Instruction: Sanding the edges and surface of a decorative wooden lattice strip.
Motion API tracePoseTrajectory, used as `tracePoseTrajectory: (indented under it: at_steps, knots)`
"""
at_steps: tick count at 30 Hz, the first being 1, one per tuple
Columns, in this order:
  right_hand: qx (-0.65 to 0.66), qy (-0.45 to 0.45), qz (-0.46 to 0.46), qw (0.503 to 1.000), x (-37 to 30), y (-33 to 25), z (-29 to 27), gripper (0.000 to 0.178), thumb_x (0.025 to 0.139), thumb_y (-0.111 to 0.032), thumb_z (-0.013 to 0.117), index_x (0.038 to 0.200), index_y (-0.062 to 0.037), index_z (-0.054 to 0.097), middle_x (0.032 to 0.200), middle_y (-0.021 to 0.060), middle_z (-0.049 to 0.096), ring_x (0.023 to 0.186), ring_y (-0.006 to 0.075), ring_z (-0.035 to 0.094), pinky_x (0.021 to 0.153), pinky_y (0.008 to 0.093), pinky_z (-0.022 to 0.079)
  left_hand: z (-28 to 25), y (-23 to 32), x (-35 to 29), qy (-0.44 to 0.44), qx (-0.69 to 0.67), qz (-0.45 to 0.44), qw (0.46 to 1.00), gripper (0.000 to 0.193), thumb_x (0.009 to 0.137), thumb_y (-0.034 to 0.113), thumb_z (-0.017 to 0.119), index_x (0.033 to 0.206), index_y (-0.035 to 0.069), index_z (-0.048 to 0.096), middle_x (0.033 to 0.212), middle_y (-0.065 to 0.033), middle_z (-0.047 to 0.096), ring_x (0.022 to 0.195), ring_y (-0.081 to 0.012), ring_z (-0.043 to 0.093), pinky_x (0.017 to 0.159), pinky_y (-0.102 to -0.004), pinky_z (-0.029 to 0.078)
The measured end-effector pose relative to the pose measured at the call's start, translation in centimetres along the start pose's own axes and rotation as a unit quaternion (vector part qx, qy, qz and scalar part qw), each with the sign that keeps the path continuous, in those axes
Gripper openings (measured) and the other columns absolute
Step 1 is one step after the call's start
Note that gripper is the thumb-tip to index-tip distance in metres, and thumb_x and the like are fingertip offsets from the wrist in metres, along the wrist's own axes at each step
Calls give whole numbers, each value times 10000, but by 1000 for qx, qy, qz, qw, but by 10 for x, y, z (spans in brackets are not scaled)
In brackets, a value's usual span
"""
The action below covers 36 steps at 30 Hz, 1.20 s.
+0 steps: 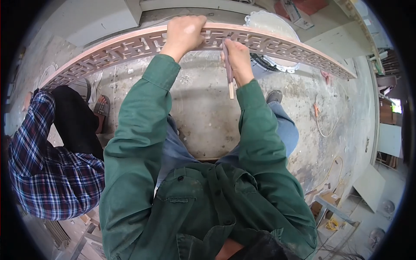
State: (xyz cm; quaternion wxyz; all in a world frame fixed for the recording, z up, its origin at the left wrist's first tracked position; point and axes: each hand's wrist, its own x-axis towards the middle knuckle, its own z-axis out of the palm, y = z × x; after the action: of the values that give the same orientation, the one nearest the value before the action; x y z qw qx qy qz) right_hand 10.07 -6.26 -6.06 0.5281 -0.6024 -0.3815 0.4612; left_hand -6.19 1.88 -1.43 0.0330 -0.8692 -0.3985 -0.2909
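Observation:
A long carved lattice board (130,48) of reddish wood spans the view in front of me, bowed by the lens, with cut-out geometric openings. My left hand (185,35) is closed over its upper edge, left of the middle, with the fingertips hidden behind it. In my right hand (239,57) is a thin wooden stick wrapped in dull brownish-purple sandpaper (228,65). Its bare pale end points down toward me, and its upper end meets the lattice openings. The right fingers are wrapped around the stick close to the board's lower edge.
A co-worker in a plaid shirt (56,182) sits close on my left, near the board's left end. A white-topped bucket (273,26) stands behind the board. On the stained concrete floor (203,117) at right lies an orange-handled tool with a cord (316,110).

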Motion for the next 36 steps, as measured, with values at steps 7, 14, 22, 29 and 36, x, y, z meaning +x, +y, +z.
tracePoseTrajectory:
  at_steps: [7,14,22,29,36]
  knots:
    - [-127,39,-81,988,-15,0,-6,317,938,-261,553,729,-24,570,588,100,598,491,175,577,480,333,427,1,-4,1,-7,-4,-25,1000,199,594,164,743,755,107,640,718,-104,669,744,-316,667,628,-443,505]
    - [-537,171,-208,800,-40,-20,-9,239,927,-293,544,820,-80,570,687,202,636,662,423,629,579,518,470,1,0,0,17,-1,-1,1000,211,584,170,743,745,98,627,712,-101,665,726,-314,662,613,-435,498]
    - [-547,136,-134,815,-7,0,1,282,924,-325,500,882,-63,596,758,221,658,739,445,637,685,541,495,1,0,0,23,-3,3,1000,223,580,161,755,744,96,618,708,-99,663,725,-305,665,620,-431,495]
    - [-590,145,-195,770,-44,-35,-15,251,938,-295,502,847,-80,595,688,182,651,661,403,644,589,513,488,6,-2,2,19,9,0,1000,154,623,144,702,746,98,622,707,-97,664,730,-307,664,637,-434,489]
    - [-601,136,-224,755,-28,-12,-18,237,946,-276,493,849,-61,515,631,183,634,586,401,632,547,511,483,6,-3,2,38,-11,11,999,145,614,130,699,730,100,618,697,-107,658,718,-310,659,634,-434,482]
